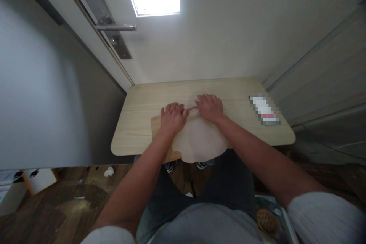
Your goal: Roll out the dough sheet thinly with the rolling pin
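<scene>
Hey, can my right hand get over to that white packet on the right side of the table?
Probably yes: the right hand lies on the dough sheet, and bare table separates it from the white packet.

Home interior, a cramped corner rather than a proper kitchen. Small light-wood table (137, 129) pushed against a white door (223, 38) with a metal lever handle (116, 27). Dark wood-look floor (57, 206) below, scuffed, with a crumpled scrap of paper (109, 171) on it. Plain grey wall (37, 95) on the left, panelled wall on the right.
</scene>
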Tool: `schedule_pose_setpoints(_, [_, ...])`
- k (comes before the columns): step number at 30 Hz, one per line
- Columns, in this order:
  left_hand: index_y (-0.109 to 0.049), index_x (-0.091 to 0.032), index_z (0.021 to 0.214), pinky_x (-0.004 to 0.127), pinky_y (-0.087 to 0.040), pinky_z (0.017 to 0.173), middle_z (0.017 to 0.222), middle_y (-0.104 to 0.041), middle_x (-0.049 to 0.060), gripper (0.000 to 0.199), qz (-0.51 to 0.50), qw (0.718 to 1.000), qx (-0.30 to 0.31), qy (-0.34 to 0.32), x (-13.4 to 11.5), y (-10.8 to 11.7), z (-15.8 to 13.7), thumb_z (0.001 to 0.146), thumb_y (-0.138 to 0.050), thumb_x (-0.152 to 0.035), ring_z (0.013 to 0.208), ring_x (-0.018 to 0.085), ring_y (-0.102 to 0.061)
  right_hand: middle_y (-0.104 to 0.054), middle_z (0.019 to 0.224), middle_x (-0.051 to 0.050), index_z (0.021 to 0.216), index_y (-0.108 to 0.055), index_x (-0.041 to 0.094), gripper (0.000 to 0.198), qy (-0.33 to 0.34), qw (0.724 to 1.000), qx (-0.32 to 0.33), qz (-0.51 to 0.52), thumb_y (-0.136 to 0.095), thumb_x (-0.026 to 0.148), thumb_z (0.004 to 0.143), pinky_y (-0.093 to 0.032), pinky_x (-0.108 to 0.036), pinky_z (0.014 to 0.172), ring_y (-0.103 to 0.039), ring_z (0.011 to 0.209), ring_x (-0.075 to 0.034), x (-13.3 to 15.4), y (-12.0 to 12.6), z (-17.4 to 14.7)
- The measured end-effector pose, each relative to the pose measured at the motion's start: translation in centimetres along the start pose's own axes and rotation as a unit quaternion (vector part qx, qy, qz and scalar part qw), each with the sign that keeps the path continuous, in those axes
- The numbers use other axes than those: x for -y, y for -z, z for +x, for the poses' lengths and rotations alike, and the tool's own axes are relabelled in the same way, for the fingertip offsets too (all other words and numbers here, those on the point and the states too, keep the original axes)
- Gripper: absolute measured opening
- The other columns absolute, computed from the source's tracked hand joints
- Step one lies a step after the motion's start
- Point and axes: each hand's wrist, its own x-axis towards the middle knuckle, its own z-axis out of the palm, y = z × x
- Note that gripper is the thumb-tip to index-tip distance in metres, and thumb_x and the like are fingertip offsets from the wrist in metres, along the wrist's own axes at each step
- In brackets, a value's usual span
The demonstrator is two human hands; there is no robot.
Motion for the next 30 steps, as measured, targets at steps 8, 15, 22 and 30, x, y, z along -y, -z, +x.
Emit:
schedule_pose_setpoints(8, [-0.062,-0.029,0.127,0.052,-0.033,0.108,0.139,-0.057,0.008,0.049,-0.011,1.0,0.018,-0.002,1.1,-0.3,1.9,0.101,-0.028,-0.053,0.129,0.03,-0.047,-0.06,0.136,-0.014,0.136,-0.058,0.022,0.05,0.0,1.0,0.024,-0.007,-0.033,0.047,0.101,-0.036,-0.049,0.103,-0.05,0.123,-0.032,0.4,0.1,1.9])
schedule_pose_setpoints(15, [-0.064,-0.03,0.125,0.054,-0.034,0.107,0.137,-0.058,0.008,0.045,-0.011,1.0,0.02,0.007,1.9,-0.6,3.4,0.101,-0.032,-0.051,0.128,0.032,-0.048,-0.06,0.135,-0.013,0.134,-0.059,0.023,0.049,-0.01,0.999,0.046,-0.015,-0.034,0.048,0.1,-0.038,-0.05,0.1,-0.051,0.121,-0.033,0.6,-0.3,3.7])
schedule_pose_setpoints(22, [-0.065,-0.029,0.123,0.054,-0.035,0.106,0.136,-0.058,0.009,0.044,-0.009,1.0,0.024,0.014,2.5,-0.5,4.5,0.101,-0.031,-0.048,0.126,0.032,-0.049,-0.06,0.134,-0.014,0.134,-0.059,0.022,0.05,-0.009,0.999,0.031,-0.016,-0.034,0.05,0.101,-0.038,-0.052,0.099,-0.05,0.12,-0.035,0.9,-0.5,4.6])
schedule_pose_setpoints(30, [-0.066,-0.028,0.121,0.051,-0.037,0.104,0.134,-0.06,0.009,0.044,-0.003,1.0,0.02,0.02,2.3,-0.3,4.4,0.101,-0.032,-0.047,0.124,0.031,-0.051,-0.06,0.134,-0.014,0.134,-0.059,0.021,0.051,-0.004,1.0,0.025,-0.013,-0.034,0.051,0.1,-0.037,-0.052,0.099,-0.05,0.12,-0.035,0.6,-0.7,4.6])
